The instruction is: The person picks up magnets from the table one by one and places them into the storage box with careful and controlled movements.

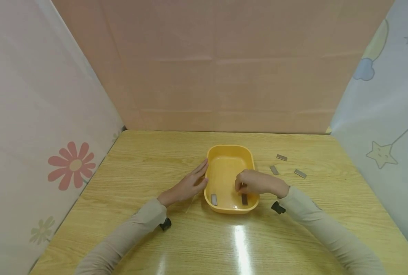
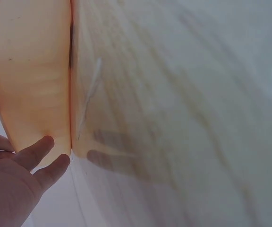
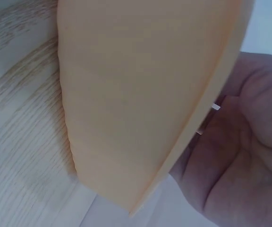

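A yellow plastic basin point(image 1: 224, 209) stands on the table. Along its left side, my left hand point(image 1: 189, 184) touches the rim and outer wall with mostly straight fingers; in the left wrist view, two fingertips point(image 2: 45, 142) lie against the wall. Inside the basin on the right, my right hand point(image 1: 253, 181) has curled fingers pinching a small flat metallic block point(image 3: 215, 107), mostly hidden by the fingers and basin rim. Just below that hand lies a dark rectangular block point(image 1: 244, 199) on the basin floor. A lighter grey block point(image 1: 213, 199) sits in the near left corner.
Right of the basin, several small grey blocks lie on the wooden table point(image 1: 149, 160): one farther back point(image 1: 281, 157), one nearer the basin point(image 1: 274, 170), one farther right point(image 1: 300, 173). A pink back panel point(image 1: 214, 76) and patterned side panels enclose the table.
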Demonstrator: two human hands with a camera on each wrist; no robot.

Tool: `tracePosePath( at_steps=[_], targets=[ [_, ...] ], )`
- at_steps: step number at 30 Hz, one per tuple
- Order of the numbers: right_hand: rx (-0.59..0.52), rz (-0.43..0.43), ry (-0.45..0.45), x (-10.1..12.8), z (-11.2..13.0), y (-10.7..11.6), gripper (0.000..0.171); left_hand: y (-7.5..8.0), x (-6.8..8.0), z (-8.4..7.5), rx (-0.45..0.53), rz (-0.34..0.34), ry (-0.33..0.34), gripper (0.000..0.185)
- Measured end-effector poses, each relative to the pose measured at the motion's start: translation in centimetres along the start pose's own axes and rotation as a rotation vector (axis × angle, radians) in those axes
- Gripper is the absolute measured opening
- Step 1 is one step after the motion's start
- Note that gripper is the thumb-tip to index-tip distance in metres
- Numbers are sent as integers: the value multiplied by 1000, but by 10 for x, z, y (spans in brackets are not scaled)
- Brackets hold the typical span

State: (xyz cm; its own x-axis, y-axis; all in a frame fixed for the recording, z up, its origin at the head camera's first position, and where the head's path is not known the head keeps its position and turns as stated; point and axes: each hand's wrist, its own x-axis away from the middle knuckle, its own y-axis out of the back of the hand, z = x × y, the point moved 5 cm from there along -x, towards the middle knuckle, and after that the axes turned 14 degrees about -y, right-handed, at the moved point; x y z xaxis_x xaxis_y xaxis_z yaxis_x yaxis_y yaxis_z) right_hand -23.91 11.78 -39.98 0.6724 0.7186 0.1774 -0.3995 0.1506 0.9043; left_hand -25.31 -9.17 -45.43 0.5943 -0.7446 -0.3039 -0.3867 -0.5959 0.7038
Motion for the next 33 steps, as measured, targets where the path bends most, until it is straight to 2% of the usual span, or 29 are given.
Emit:
tracePosePath(
  at_steps=[13, 26, 33],
  targets=[
    [-1, -20, -48, 3, -1, 4, 12, 0, 1, 1, 3, 5, 7, 63],
    [-5, -88, -31, 8, -7, 11, 13, 0, 0, 0, -7, -6, -14, 62],
    [33, -156, 0, 13, -7, 20, 13, 1, -1, -2, 0, -3, -11, 62]
  ],
)
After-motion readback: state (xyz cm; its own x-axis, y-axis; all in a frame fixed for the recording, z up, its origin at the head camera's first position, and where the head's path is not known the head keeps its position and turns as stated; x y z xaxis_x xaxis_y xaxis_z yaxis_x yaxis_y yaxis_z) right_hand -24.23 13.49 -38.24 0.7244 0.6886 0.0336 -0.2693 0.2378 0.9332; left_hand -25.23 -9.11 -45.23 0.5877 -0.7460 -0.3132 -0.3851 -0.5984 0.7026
